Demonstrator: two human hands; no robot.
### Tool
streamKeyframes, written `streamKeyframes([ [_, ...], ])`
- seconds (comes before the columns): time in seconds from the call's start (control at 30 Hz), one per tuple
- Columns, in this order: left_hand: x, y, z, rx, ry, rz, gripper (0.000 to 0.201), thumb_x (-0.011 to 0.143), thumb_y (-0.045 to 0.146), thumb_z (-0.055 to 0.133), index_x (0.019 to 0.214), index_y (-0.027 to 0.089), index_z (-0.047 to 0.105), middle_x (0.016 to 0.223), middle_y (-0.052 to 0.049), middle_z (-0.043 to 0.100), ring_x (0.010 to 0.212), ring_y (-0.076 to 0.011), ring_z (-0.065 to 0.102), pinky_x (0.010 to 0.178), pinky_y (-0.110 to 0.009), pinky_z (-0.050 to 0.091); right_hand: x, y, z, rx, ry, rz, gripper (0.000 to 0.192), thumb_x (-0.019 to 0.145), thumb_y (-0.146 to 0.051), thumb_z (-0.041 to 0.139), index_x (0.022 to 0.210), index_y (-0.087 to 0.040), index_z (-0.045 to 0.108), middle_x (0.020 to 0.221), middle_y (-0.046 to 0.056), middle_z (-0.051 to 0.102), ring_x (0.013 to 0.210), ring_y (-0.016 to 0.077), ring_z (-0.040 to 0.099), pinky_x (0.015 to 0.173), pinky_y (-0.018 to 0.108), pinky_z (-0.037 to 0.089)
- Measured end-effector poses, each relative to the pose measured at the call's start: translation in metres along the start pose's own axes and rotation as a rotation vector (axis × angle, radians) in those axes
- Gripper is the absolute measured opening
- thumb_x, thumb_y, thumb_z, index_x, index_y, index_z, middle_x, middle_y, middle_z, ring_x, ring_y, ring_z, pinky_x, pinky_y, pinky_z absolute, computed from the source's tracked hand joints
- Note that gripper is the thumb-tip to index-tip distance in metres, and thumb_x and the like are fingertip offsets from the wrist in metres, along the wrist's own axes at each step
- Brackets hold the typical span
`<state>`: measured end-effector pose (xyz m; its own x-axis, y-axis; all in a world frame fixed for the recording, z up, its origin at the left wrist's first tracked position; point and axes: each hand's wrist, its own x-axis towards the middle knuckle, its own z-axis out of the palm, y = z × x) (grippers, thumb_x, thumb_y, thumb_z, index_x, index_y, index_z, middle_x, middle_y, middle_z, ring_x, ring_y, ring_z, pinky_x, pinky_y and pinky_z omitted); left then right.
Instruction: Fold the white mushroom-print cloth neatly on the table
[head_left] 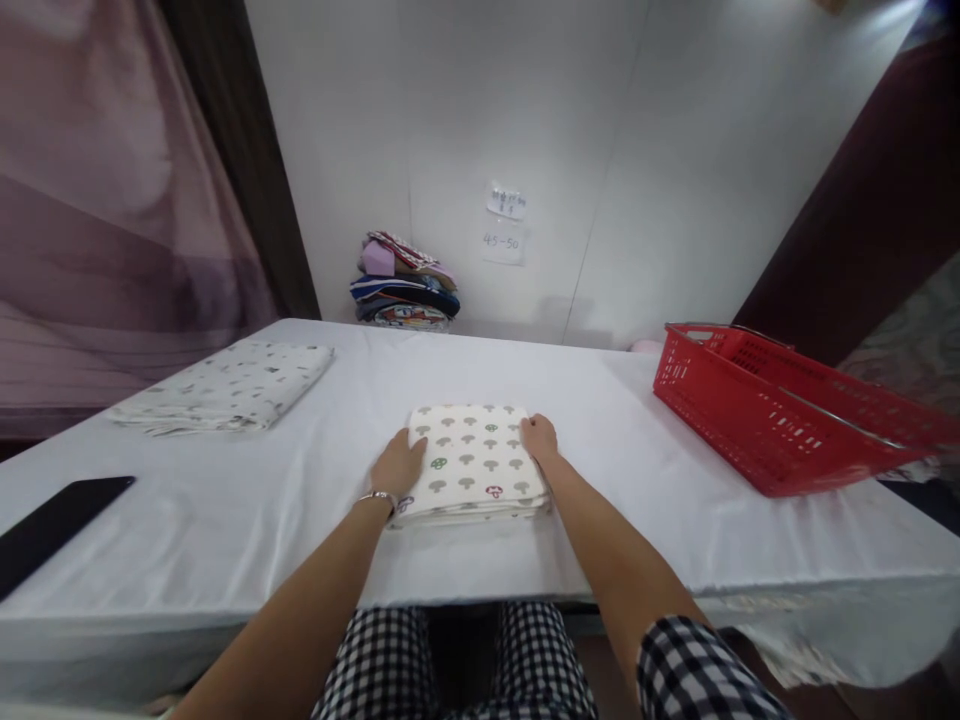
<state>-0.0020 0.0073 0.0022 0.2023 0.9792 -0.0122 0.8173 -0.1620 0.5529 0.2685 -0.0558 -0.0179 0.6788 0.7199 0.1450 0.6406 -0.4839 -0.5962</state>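
Observation:
A folded white cloth (469, 455) printed with grey mushrooms and a few green and dark red ones lies flat on the table in front of me. My left hand (399, 463) holds its left side, with the thumb on the top layer and the fingers along the edge. At the far right corner, my right hand (540, 437) is closed on the cloth's side; its fingertips are partly hidden. Several layers show along the near edge of the cloth.
A white-covered table (480, 370) spans the view. To the left lie another folded printed cloth (232, 385) and a black phone-like slab (56, 525). A red plastic basket (780, 420) stands at right. Folded fabrics (405, 285) are piled against the back wall.

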Motion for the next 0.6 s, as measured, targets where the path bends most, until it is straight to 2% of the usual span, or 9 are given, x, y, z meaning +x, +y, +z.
streamKeyframes([
  [0.23, -0.006, -0.001, 0.000, -0.007, -0.001, -0.013, 0.055, 0.088, 0.048, 0.034, 0.132, 0.016, 0.042, 0.132, -0.016, 0.051, 0.117, -0.0316, 0.051, 0.095, -0.043, 0.039, 0.014, -0.007, 0.003, 0.023, 0.015, -0.031, 0.028, 0.082, -0.042, 0.051, 0.067, -0.019, 0.056, 0.070, 0.003, 0.060, 0.066, 0.0158, 0.051, 0.057, 0.024, 0.031],
  [0.43, -0.009, 0.001, -0.003, -0.001, -0.010, -0.020, 0.055, 0.088, 0.047, 0.033, 0.133, 0.016, 0.040, 0.132, -0.015, 0.051, 0.117, -0.0304, 0.051, 0.095, -0.041, 0.039, 0.018, -0.007, 0.008, 0.038, 0.062, 0.009, 0.025, 0.084, -0.027, 0.039, 0.067, -0.019, 0.056, 0.073, 0.005, 0.060, 0.067, 0.0156, 0.049, 0.059, 0.025, 0.031],
  [0.6, -0.007, -0.003, -0.002, -0.005, -0.018, -0.013, 0.053, 0.088, 0.047, 0.032, 0.132, 0.019, 0.042, 0.131, -0.014, 0.052, 0.116, -0.0306, 0.052, 0.094, -0.042, 0.040, 0.016, -0.004, 0.009, 0.050, 0.074, 0.021, 0.026, 0.083, -0.030, 0.041, 0.062, -0.020, 0.053, 0.066, 0.002, 0.057, 0.063, 0.0153, 0.045, 0.057, 0.025, 0.030],
])
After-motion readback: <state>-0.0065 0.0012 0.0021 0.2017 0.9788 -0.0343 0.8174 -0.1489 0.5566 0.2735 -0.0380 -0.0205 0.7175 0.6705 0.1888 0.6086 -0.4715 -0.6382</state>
